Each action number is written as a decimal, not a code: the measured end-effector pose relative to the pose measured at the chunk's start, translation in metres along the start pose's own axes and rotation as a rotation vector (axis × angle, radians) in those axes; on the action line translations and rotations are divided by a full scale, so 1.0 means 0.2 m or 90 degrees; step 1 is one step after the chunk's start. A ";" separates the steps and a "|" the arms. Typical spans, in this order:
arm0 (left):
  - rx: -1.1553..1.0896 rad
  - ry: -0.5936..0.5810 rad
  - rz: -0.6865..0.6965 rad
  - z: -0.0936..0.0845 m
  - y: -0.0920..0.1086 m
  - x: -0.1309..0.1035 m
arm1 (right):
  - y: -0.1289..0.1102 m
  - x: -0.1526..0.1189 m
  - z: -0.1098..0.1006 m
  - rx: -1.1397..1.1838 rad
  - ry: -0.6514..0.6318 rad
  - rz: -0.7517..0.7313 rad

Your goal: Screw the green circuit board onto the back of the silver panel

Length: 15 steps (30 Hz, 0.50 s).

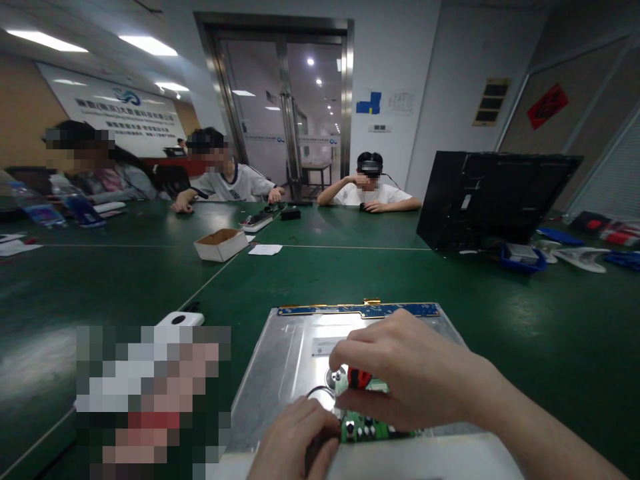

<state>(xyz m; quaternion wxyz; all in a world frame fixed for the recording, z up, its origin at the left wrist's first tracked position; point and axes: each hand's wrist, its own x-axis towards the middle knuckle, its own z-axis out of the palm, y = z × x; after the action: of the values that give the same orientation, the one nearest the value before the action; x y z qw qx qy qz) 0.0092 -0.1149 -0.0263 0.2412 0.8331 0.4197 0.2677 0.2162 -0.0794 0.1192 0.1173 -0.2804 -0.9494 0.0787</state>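
Observation:
A silver metal panel (280, 360) lies on the green table, with a long blue circuit strip (320, 311) along its far edge. My right hand (390, 373) is closed around a red and black tool handle (358, 377) above a green circuit board (373, 430) on the panel. Beside it, at the board's left edge, my left hand (303, 437) has its fingers curled together; what they hold, if anything, is hidden. A thin dark cable (317, 389) and a round metal part (334, 377) show between the hands.
A white device (183, 319) and a pixelated area lie left of the panel. Farther back are an open cardboard box (221, 245), white paper (265, 250), bottles (80, 203) and a large black screen (495, 200) with a blue tray (523, 260). Several people sit across the table.

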 end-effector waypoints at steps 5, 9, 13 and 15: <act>0.011 0.025 0.012 0.00 0.00 0.00 | -0.01 0.01 0.02 -0.024 -0.016 -0.015; 0.014 0.038 0.006 0.00 0.01 0.00 | -0.01 0.02 0.03 -0.040 -0.013 -0.020; 0.012 0.054 0.011 0.01 0.00 0.00 | -0.03 0.02 0.03 -0.047 -0.005 -0.023; 0.010 0.060 0.018 0.01 -0.01 0.00 | -0.03 0.01 0.03 -0.052 -0.003 -0.021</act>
<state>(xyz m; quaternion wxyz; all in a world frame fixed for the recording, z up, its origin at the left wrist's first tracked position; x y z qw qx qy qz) 0.0104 -0.1141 -0.0291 0.2111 0.8271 0.4211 0.3065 0.2090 -0.0839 0.1162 0.1051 -0.2689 -0.9566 0.0388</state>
